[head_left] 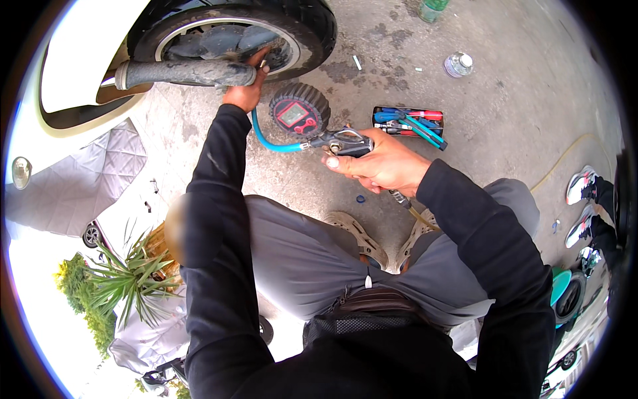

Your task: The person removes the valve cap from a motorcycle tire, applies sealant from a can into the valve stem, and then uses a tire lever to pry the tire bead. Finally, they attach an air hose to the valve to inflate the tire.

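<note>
My right hand (392,163) is wrapped around the grip of a tyre inflator (339,142). Its round digital gauge (299,112) has a ribbed black rubber cover and a lit screen. From the inflator a short blue air hose (269,141) curves up to my left hand (247,92). That hand reaches to the rim of a scooter-like vehicle's wheel (302,30), its fingers closed at the spokes near where the valve would be. The hose's far end is hidden by the hand. A grey cylindrical leg (179,73) crosses in front of the wheel, covering part of the fingers.
An open tool box (440,114) with blue- and red-handled tools lies on the concrete. A clear bottle (458,64) and a green bottle (432,9) stand beyond. A yellowish air line (558,169) trails right, toward another person's shoes (580,185). My clogs (362,239) are below.
</note>
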Action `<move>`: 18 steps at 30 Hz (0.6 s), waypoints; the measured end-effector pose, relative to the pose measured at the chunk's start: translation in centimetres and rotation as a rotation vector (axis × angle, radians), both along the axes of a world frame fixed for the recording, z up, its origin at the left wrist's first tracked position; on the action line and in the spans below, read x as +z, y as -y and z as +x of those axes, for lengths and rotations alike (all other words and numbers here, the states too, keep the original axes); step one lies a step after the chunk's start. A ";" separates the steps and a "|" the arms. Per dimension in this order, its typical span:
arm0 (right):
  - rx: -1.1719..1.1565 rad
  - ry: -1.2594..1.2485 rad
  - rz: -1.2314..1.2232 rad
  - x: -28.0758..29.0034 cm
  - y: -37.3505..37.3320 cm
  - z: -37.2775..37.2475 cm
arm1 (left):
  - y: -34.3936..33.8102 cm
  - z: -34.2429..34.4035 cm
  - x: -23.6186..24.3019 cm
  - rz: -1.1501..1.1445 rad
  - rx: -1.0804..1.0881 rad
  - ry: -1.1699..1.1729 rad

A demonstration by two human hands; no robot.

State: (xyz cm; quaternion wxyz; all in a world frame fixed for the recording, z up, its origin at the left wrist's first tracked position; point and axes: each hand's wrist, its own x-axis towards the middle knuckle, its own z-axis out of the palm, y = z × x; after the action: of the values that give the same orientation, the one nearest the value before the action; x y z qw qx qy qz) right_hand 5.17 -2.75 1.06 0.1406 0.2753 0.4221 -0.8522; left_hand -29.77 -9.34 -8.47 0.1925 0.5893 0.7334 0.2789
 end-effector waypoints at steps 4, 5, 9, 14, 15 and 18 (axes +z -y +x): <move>0.005 -0.011 0.016 0.2 0.0 0.0 | 0.0 -0.2 -0.1 -0.028 -0.005 -0.001; 0.009 -0.018 0.024 0.2 0.0 0.0 | 0.1 -0.3 -0.2 -0.021 -0.008 0.004; 0.013 -0.027 0.042 0.1 0.1 0.0 | 0.0 -0.5 -0.4 -0.028 0.005 0.022; 0.011 -0.043 0.037 -0.2 0.2 0.1 | 0.0 -0.9 -0.9 -0.039 0.013 -0.003; 0.009 -0.041 0.039 -0.3 0.3 0.1 | 0.0 -0.9 -0.9 -0.045 0.013 -0.013; 0.007 -0.034 0.053 -0.3 0.3 0.0 | -0.1 -1.1 -1.1 -0.053 0.014 -0.020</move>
State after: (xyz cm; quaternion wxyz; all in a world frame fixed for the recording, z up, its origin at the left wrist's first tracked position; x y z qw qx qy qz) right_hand 5.22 -3.09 0.78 0.1290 0.2629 0.4479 -0.8448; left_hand -30.85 -9.24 -9.53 0.1986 0.5819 0.7464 0.2549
